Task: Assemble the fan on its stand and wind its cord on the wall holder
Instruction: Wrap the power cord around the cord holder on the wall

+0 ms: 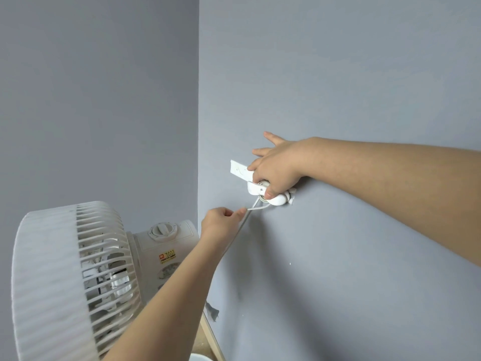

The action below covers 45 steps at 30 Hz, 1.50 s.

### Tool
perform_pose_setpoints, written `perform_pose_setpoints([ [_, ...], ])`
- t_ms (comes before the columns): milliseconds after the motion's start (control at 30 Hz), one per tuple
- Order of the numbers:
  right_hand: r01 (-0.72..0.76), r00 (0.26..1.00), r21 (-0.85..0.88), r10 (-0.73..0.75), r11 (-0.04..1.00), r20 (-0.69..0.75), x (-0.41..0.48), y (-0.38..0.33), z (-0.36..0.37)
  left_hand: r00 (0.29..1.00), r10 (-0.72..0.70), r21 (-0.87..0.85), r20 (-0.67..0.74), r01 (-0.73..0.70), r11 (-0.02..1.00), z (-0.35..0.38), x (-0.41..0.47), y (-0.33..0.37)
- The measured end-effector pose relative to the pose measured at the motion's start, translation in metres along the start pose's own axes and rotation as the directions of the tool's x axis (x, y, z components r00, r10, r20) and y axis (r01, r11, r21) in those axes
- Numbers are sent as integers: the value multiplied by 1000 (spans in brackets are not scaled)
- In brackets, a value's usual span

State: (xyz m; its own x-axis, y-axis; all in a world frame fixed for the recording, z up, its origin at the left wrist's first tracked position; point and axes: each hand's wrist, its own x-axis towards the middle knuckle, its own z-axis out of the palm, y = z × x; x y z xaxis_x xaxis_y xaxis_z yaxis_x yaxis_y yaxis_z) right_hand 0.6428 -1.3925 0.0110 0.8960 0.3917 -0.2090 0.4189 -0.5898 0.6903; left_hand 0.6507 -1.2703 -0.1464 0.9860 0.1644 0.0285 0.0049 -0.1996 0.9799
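A white fan (73, 280) with a ribbed grille and a round dial on its motor housing stands at the lower left, close to the wall corner. Its stand is hidden. A white wall holder (277, 200) is fixed to the grey wall, with turns of white cord around it. My right hand (276, 165) rests over the holder, thumb pressed on the wound cord, other fingers spread against the wall. My left hand (221, 222) pinches the white cord (251, 211) just below and left of the holder. The cord runs taut from my fingers up to the holder and hangs down along my forearm.
A white strip (238, 169) is stuck to the wall just left of my right hand. A wooden baseboard (210, 337) runs along the wall's foot, with a chipped patch of paint (212, 311) above it. Two grey walls meet in a corner behind the fan.
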Motion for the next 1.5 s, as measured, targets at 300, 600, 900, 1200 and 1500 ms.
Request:
perform_pose_setpoints([
  [300,7,999,46,-5,999,-36,7,3,4,986,-168,-227,11,166,960,8,27,36],
  [600,17,998,53,-13,998,-69,10,3,10,982,-182,-281,59,191,941,10,36,50],
  [900,10,997,50,-6,999,-79,11,1,9,984,83,-192,-156,-112,975,3,14,48],
  [1200,9,996,200,8,980,-83,12,-5,7,962,196,-93,-191,-217,972,-14,-38,19],
  [1500,53,939,149,1,987,-343,7,-3,-3,941,337,-16,-28,-338,941,-7,-58,16],
])
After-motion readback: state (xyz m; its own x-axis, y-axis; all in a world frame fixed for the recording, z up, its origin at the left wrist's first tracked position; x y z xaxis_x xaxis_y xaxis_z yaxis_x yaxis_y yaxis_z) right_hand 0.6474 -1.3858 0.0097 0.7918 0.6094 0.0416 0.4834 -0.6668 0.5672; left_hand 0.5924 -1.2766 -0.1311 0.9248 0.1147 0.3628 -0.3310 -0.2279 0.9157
